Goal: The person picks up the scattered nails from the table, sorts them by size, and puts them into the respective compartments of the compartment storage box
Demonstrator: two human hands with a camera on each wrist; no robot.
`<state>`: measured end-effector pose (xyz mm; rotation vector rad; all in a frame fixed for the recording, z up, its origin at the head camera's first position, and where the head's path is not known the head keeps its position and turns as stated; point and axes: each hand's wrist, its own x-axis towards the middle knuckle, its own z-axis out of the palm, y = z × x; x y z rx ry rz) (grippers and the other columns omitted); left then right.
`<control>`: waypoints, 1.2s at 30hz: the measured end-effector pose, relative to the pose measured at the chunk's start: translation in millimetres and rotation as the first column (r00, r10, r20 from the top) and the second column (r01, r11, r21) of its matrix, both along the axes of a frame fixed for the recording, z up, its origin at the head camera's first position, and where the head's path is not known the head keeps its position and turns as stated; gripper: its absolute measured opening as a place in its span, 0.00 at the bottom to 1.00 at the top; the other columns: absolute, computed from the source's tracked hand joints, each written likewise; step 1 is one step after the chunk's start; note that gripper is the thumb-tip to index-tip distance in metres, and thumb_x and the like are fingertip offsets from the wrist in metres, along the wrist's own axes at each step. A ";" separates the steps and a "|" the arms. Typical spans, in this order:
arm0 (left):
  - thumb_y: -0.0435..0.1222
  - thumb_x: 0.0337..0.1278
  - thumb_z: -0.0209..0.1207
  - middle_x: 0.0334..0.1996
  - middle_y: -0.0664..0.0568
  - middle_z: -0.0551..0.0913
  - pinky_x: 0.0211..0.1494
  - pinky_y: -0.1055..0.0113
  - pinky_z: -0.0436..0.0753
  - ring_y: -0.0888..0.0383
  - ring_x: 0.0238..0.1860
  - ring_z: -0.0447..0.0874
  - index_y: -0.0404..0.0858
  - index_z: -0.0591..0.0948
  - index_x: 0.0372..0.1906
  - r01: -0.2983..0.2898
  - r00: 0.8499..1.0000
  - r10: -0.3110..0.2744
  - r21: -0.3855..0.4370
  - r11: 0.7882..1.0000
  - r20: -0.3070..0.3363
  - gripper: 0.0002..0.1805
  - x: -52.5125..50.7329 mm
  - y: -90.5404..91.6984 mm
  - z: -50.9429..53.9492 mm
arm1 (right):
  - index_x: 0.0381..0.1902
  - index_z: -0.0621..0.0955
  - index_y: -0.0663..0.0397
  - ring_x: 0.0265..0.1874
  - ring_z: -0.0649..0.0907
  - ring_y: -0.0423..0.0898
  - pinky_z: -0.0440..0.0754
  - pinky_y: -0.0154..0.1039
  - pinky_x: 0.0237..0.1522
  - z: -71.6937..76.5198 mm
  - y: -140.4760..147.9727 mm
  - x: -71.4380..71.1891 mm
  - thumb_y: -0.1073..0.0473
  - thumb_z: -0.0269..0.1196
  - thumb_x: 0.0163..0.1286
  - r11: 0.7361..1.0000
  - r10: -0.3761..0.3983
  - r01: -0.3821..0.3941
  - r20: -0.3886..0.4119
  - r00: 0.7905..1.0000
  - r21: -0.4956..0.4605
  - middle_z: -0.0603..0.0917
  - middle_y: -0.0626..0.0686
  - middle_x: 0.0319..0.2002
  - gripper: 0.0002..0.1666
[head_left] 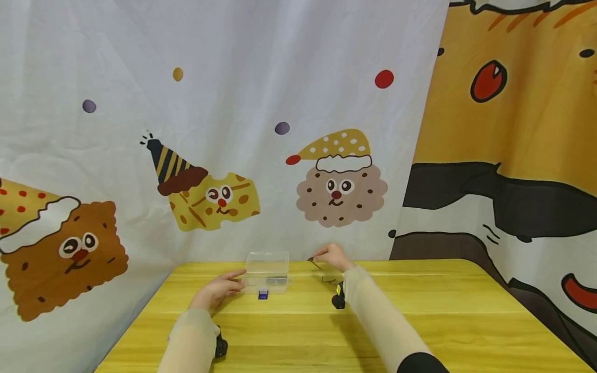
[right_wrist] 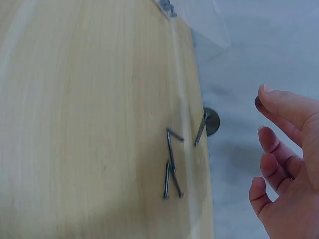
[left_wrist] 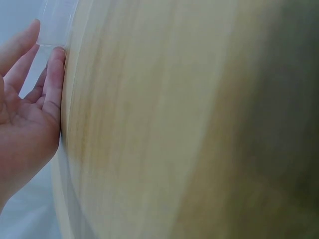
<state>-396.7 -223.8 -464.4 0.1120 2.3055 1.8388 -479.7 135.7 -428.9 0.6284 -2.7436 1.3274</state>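
In the head view a clear plastic box (head_left: 266,286) stands with its lid (head_left: 267,262) raised, and grey metal pieces (head_left: 277,281) show inside. My left hand (head_left: 217,291) (left_wrist: 30,104) is at the box's left side, fingers extended, fingertips at its wall. Over the table's back part, my right hand (head_left: 333,257) (right_wrist: 294,154) pinches a small dark thing (right_wrist: 257,102) between thumb and forefinger, the other fingers curled. Left of these fingertips is a dark round disc (right_wrist: 213,122) with a nail (right_wrist: 201,130) against it. Several nails (right_wrist: 170,149) lie below on the wood.
A small blue item (head_left: 263,295) lies in front of the box. The yellow wooden table (head_left: 289,331) ends at the back against a white curtain (head_left: 233,77) with cartoon prints. Black wrist devices (head_left: 221,346) (head_left: 338,297) show at both sleeves.
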 end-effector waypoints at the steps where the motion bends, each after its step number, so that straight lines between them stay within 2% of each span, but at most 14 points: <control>1: 0.26 0.62 0.57 0.59 0.32 0.71 0.56 0.54 0.76 0.51 0.50 0.76 0.28 0.63 0.71 -0.003 1.000 0.003 0.002 1.000 0.001 0.32 -0.6 -0.2 -0.1 | 0.41 0.87 0.67 0.42 0.83 0.53 0.80 0.50 0.47 -1.4 2.3 -1.5 0.64 0.66 0.63 1.000 -0.003 0.003 -0.003 1.000 -0.010 0.87 0.56 0.39 0.11; 9: 0.27 0.64 0.57 0.62 0.30 0.68 0.53 0.60 0.77 0.51 0.50 0.74 0.29 0.62 0.71 0.006 1.000 -0.006 0.015 1.000 0.009 0.32 -3.4 -3.5 -0.2 | 0.42 0.86 0.68 0.42 0.82 0.53 0.79 0.51 0.48 -10.6 11.9 -7.6 0.66 0.64 0.65 0.997 -0.061 0.061 0.005 0.998 -0.047 0.86 0.58 0.40 0.10; 16: 0.26 0.64 0.56 0.64 0.30 0.66 0.55 0.57 0.77 0.51 0.49 0.75 0.28 0.62 0.71 0.008 1.000 -0.008 0.001 1.000 -0.005 0.31 2.3 -3.0 0.1 | 0.42 0.86 0.69 0.44 0.82 0.56 0.79 0.51 0.49 -22.6 11.1 -4.7 0.68 0.65 0.63 0.991 -0.109 0.110 0.023 0.994 -0.075 0.86 0.59 0.40 0.11; 24: 0.26 0.64 0.56 0.61 0.29 0.67 0.55 0.57 0.77 0.50 0.50 0.75 0.27 0.60 0.71 0.024 1.000 -0.024 0.003 1.000 -0.001 0.33 1.3 -1.7 -1.2 | 0.38 0.87 0.67 0.43 0.82 0.59 0.78 0.54 0.49 -38.7 16.3 -6.0 0.67 0.68 0.61 0.969 -0.212 0.215 0.034 0.977 -0.122 0.86 0.61 0.39 0.09; 26: 0.27 0.64 0.56 0.61 0.29 0.67 0.56 0.56 0.76 0.49 0.52 0.75 0.27 0.60 0.72 0.027 1.000 -0.027 0.000 1.000 0.003 0.33 0.8 -1.5 -1.2 | 0.38 0.87 0.67 0.44 0.82 0.59 0.78 0.54 0.49 -40.2 17.3 -6.6 0.66 0.67 0.61 0.968 -0.216 0.218 0.033 0.976 -0.120 0.86 0.61 0.39 0.09; 32: 0.27 0.64 0.57 0.69 0.31 0.60 0.59 0.53 0.74 0.48 0.55 0.74 0.29 0.61 0.72 0.036 0.999 -0.037 -0.003 0.999 -0.010 0.32 0.6 -2.0 -0.1 | 0.38 0.88 0.63 0.46 0.82 0.59 0.76 0.55 0.52 -40.8 15.7 -8.9 0.64 0.68 0.61 0.964 -0.252 0.253 0.021 0.967 -0.077 0.86 0.59 0.40 0.09; 36: 0.27 0.64 0.57 0.67 0.28 0.61 0.58 0.55 0.75 0.48 0.54 0.74 0.28 0.61 0.72 0.028 1.000 -0.028 0.006 1.000 -0.011 0.33 -1.7 -0.9 -2.3 | 0.39 0.89 0.61 0.46 0.82 0.58 0.76 0.56 0.52 -38.3 14.8 -6.3 0.62 0.69 0.61 0.965 -0.259 0.259 0.015 0.966 -0.029 0.87 0.58 0.41 0.10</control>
